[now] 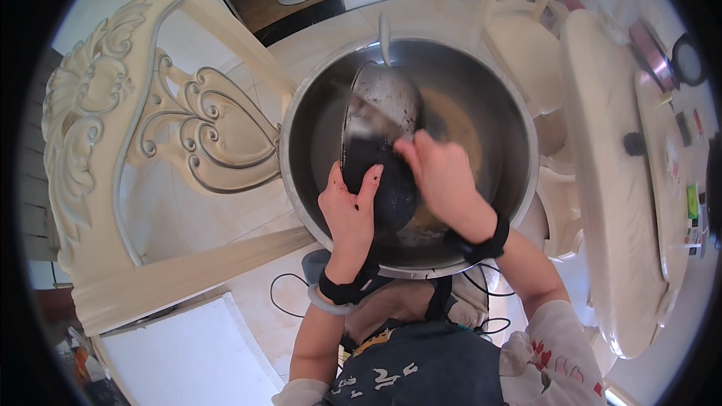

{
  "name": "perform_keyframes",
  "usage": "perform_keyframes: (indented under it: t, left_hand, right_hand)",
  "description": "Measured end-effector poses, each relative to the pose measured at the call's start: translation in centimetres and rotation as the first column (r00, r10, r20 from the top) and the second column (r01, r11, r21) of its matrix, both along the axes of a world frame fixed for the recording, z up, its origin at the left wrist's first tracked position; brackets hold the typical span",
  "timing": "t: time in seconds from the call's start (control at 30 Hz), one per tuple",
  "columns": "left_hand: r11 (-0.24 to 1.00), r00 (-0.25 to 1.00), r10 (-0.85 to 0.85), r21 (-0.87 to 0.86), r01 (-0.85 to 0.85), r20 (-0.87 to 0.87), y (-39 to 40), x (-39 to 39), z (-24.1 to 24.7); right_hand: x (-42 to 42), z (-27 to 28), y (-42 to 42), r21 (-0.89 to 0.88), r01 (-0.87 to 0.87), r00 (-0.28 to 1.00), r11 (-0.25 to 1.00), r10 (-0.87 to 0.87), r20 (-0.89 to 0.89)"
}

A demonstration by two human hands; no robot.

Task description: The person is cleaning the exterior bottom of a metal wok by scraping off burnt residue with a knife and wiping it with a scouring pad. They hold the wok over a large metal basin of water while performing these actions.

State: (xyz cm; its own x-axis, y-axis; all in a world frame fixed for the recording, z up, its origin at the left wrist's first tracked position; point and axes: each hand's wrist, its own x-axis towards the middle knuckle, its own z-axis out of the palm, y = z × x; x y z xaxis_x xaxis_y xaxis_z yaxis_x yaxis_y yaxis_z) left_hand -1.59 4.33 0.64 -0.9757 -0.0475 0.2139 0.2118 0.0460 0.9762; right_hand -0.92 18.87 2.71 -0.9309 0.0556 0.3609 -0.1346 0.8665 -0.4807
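Observation:
A wok [389, 87] stands tilted on its side inside a wide steel basin [522, 152]. Its outer face is bare grey metal in the upper part and black with residue lower down. A curved grey handle [384, 39] rises past the basin's far rim. My left hand [350, 208] grips the wok's near left edge, thumb on the blackened face, with dark specks on the skin. In my right hand [448, 180] is a flat tool [375, 115], possibly a knife or scraper, blurred by motion and lying across the wok's outer face. Shallow brownish water [451, 118] shows in the basin.
A carved cream chair back [220, 124] stands close on the left. To the right are a cream tabletop [603, 180] bearing several items and another chair [519, 39]. A white panel [192, 349] lies at lower left. Thin black cables [282, 296] hang near my lap.

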Motion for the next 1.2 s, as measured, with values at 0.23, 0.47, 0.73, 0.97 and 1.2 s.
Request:
perform_keyframes:
  t: [0.23, 0.47, 0.73, 0.97, 1.2]
  left_hand:
    - [0.995, 0.999, -0.028, 0.1, 0.024, 0.042, -0.5, 0.3, -0.6]
    - [0.971, 0.979, -0.166, 0.195, 0.141, 0.118, -0.8, 0.5, -0.4]
    - [0.983, 0.977, -0.138, 0.143, 0.115, 0.163, -0.5, 1.1, -0.1]
    - [0.975, 0.98, -0.118, 0.204, 0.084, 0.16, -0.2, 1.4, 0.0]
    - [0.992, 0.99, -0.079, 0.104, 0.067, 0.118, 0.2, 1.1, 0.1]
  right_hand:
    - [-1.6, 0.7, 0.8, 0.025, 0.001, 1.0, 1.0, -0.001, -0.004]
    - [0.0, 0.1, 0.0, 0.021, -0.044, 0.999, 0.999, 0.044, 0.006]
    - [-0.1, 0.2, 0.0, 0.019, -0.035, 0.999, 0.999, 0.035, 0.0]
    - [0.4, 0.3, -0.7, -0.041, -0.048, 0.997, 0.998, 0.05, 0.065]
    - [0.8, 0.1, -0.9, -0.023, -0.061, 0.996, 0.998, 0.062, 0.064]
